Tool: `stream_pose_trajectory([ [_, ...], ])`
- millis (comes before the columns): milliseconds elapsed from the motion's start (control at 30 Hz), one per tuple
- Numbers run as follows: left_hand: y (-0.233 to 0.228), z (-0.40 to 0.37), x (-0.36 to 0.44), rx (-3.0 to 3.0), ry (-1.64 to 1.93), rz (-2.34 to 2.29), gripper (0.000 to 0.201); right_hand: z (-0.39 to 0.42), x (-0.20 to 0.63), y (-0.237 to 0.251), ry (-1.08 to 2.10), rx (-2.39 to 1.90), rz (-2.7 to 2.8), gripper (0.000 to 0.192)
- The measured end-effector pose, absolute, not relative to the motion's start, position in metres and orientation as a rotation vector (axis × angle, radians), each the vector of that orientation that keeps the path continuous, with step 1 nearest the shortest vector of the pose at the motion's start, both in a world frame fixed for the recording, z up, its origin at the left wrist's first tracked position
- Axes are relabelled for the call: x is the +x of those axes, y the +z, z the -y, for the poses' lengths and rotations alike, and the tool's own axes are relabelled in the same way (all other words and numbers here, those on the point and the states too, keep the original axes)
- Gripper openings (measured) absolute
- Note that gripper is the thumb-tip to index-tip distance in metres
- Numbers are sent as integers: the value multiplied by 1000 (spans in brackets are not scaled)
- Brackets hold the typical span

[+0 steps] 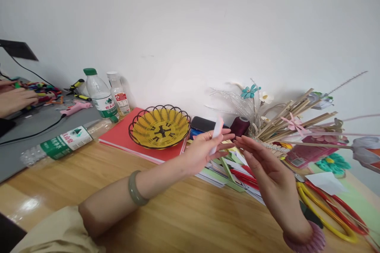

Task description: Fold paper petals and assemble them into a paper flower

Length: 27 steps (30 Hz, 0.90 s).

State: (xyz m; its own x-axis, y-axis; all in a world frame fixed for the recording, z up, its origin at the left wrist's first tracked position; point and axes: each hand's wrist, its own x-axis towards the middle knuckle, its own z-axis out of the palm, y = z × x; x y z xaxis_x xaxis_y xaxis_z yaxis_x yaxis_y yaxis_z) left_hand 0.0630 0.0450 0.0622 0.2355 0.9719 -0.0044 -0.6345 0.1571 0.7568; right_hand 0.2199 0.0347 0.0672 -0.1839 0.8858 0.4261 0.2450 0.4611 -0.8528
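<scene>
1. Left hand [204,151] has the strip pinched by the thumb, other fingers loosely spread.
2. Right hand [276,180] is kinda half-curled and looks empty. Its fingertips are right by the left's; can't tell if they touch.
3. The strip [217,131] is up in the left hand, over the clutter: slim, whitish with a bit of pink, tilted, partly hidden by the thumb.
4. Messy papers [212,178] lie under the hands, white, green and some red. A dark spool [240,125] and a phone [204,123] crowd in just behind.
5. Scissors with yellow and red handles [348,238] sit beside the right wrist, so that side's pretty tight. Sticks [285,120] and craft flowers pile up beyond.
6. Left of the strip, a yellow basket [145,126] sits on a red folder [118,134].
7. Further left: two upright bottles, one lying bottle [67,142], and another person's hand [18,101].
</scene>
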Motion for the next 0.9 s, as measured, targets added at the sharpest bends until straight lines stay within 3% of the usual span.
stream_pose_trajectory([
  [200,78,-57,40,743,1322,-557,24,-47,225,61,601,-1084,1834,24],
  [333,85,-61,33,713,1366,-563,24,-51,213,49,117,-960,2393,23],
  [433,87,-62,30,678,1375,-567,22,-55,202,40,-136,-1002,2510,24],
  [900,80,-70,24,713,1338,-455,21,-68,185,32,-575,-989,2635,25],
])
